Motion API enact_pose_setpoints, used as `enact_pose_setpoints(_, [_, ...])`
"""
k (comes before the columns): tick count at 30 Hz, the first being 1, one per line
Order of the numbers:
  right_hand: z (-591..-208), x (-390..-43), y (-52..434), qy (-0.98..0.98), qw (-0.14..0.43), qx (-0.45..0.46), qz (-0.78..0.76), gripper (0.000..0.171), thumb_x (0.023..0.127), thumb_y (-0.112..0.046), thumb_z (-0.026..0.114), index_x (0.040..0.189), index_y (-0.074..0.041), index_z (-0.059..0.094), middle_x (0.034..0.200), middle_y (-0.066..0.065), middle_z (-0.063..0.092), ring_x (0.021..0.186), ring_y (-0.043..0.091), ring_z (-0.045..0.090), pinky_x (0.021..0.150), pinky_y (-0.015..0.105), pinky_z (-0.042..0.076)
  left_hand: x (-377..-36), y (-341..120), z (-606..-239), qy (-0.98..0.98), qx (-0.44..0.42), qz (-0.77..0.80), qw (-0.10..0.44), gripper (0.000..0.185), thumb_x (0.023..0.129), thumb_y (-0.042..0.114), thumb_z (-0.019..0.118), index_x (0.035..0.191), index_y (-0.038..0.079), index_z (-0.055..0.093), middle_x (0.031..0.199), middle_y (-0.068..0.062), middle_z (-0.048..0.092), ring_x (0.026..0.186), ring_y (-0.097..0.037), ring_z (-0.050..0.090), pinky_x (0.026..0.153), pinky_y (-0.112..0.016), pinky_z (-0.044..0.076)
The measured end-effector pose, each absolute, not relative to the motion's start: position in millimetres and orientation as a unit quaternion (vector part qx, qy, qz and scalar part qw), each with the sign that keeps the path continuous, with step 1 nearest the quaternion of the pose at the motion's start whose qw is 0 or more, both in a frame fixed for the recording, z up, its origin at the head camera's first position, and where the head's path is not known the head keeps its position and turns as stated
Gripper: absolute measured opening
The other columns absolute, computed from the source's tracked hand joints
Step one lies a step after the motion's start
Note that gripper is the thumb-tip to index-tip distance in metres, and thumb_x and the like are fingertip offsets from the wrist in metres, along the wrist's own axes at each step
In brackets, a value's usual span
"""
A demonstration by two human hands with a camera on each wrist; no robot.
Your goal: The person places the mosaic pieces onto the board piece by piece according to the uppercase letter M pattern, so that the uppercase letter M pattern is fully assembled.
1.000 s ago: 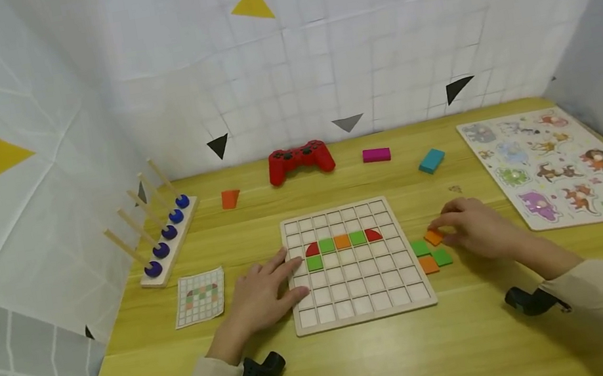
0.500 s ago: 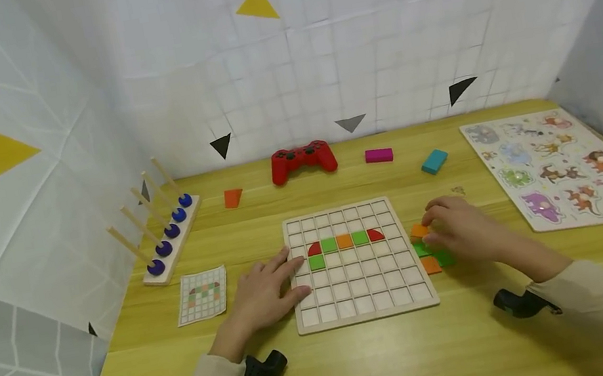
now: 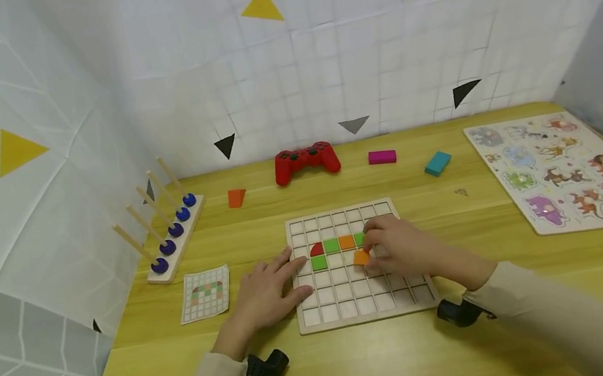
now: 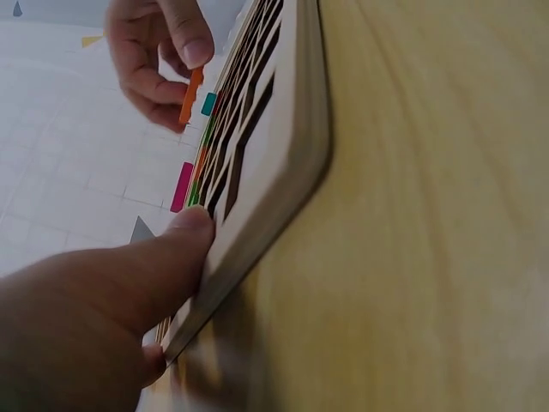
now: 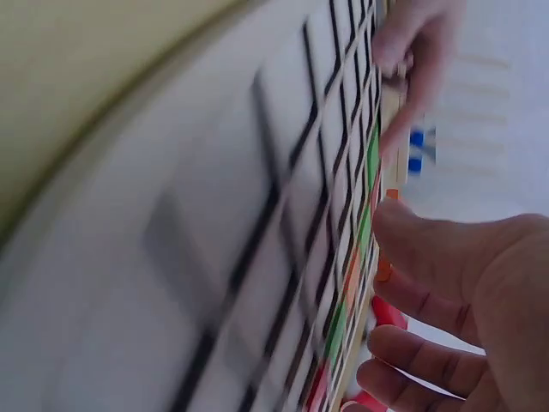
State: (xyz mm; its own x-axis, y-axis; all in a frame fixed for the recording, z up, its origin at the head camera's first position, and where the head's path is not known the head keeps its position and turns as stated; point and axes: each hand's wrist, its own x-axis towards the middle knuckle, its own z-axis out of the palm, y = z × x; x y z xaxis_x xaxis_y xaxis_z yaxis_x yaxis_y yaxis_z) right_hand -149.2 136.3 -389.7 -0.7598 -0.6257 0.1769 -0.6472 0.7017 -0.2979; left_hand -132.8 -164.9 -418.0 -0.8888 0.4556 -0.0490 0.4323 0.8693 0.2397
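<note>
A wooden grid board (image 3: 356, 302) lies on the yellow table, with red, green and orange tiles (image 3: 331, 245) set in its upper rows. My right hand (image 3: 398, 250) is over the board's middle and pinches an orange square tile (image 3: 361, 258) just above the cells. From the left wrist view the orange tile (image 4: 190, 96) shows edge-on between thumb and finger. My left hand (image 3: 268, 293) rests flat on the table, fingers touching the board's left edge (image 4: 257, 232). The right wrist view is blurred; the board (image 5: 257, 240) fills it.
A pattern card (image 3: 205, 293) lies left of the board, beside a peg rack with blue beads (image 3: 171, 233). At the back are a red game controller (image 3: 305, 160), orange (image 3: 236, 197), magenta (image 3: 381, 156) and teal (image 3: 437, 162) blocks. An animal puzzle (image 3: 568, 170) lies at the right.
My right hand lifted an orange tile from the loose pile right of the board and carried it left over the grid. The left hand stayed put.
</note>
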Motion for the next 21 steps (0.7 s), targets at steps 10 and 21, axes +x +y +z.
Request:
enact_pose_setpoints(10, [-396.7,-144.6,87.2,-0.904,0.035,0.388,0.176,0.017,0.083,-0.023,0.078,0.094,-0.011,0.074,0.107,0.007,0.064,0.101,0.025,0.058,0.090,0.042,0.048,-132.2,-163.5,-414.8,0.966,0.225,0.113,0.059,0.060,0.095,0.062,0.049,0.148,0.036,0.044,0.162,0.003,0.031,0.112,-0.027,0.052,0.084,-0.046,0.042])
enact_pose_setpoints(21, [-401.4,-144.1,72.2,-0.910,0.039,0.365,0.192,0.017,0.081,-0.025,0.081,0.090,-0.014,0.072,0.104,0.005,0.063,0.097,0.023,0.057,0.087,0.041,0.049,-132.7,-165.4,-416.1,0.967,0.225,0.107,0.060,0.060,0.095,0.063,0.048,0.148,0.037,0.043,0.163,0.003,0.030,0.108,-0.026,0.052,0.081,-0.046,0.042])
